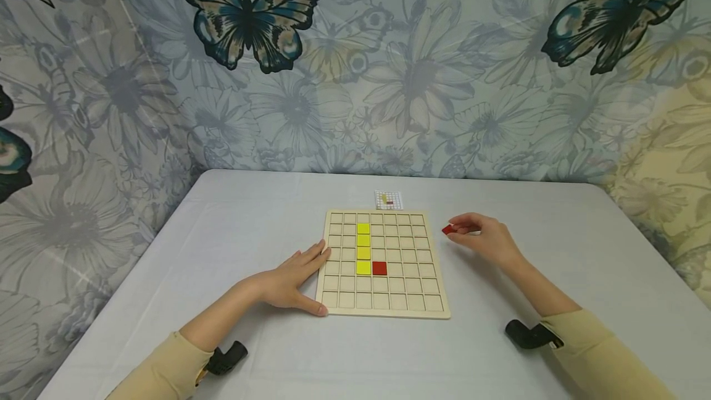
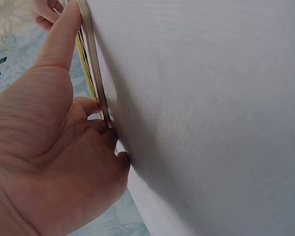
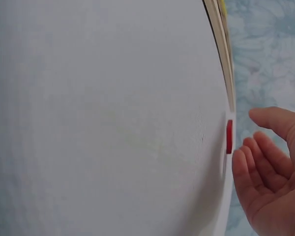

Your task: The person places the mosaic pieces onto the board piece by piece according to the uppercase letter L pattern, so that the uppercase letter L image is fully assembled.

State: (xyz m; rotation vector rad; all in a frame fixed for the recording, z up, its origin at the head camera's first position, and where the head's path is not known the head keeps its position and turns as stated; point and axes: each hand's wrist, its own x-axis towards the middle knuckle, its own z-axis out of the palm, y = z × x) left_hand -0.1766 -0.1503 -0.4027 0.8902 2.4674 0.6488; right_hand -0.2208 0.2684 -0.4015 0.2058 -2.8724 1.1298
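Four yellow tiles [image 1: 363, 248] stand in a column on the wooden grid board [image 1: 383, 304], and one red tile [image 1: 379, 268] sits in the cell just right of the lowest yellow. My left hand [image 1: 294, 279] lies flat against the board's left edge, fingers straight, holding nothing. My right hand [image 1: 482, 237] is on the white table [image 1: 233, 245] just right of the board — its fingers reach a loose red tile [image 1: 447, 229], though I cannot tell whether they pinch it. Beyond the board lies a small pattern card [image 1: 388, 200].
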